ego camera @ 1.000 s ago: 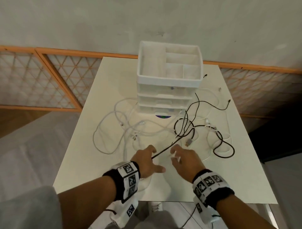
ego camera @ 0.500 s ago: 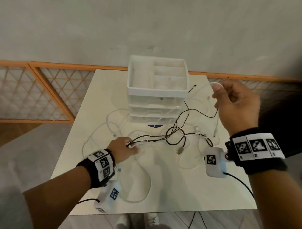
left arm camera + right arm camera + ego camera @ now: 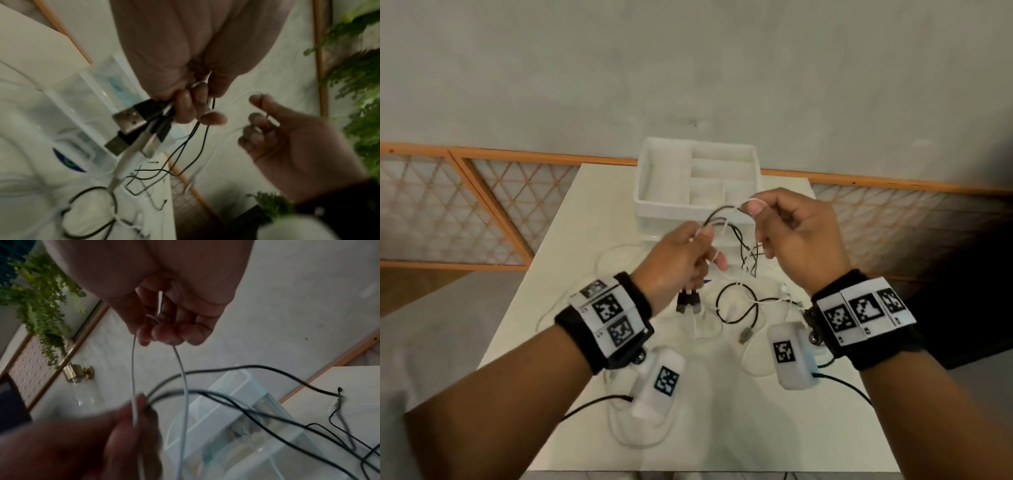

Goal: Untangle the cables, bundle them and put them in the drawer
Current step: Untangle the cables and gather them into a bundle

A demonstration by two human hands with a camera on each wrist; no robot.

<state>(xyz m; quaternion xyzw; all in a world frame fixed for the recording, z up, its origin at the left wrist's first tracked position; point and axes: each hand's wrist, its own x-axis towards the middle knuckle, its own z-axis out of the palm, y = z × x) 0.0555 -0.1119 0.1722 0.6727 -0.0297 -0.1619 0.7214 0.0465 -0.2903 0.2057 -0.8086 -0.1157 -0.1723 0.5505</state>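
While the thin black cables [image 3: 722, 219] and white cable [image 3: 743, 202] are arching between your raised hands, your left hand [image 3: 678, 260] is gripping them, USB plugs [image 3: 131, 121] pointing down at the table [image 3: 722, 428]. Your right hand [image 3: 798, 233] is pinching the white loop. Behind, the drawer unit's [image 3: 654, 205] open top tray is sitting with nothing visible inside.

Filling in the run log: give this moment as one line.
stage: untangling | left hand: grips black and white cables, USB plugs hanging | right hand: pinches white cable | drawer unit: closed
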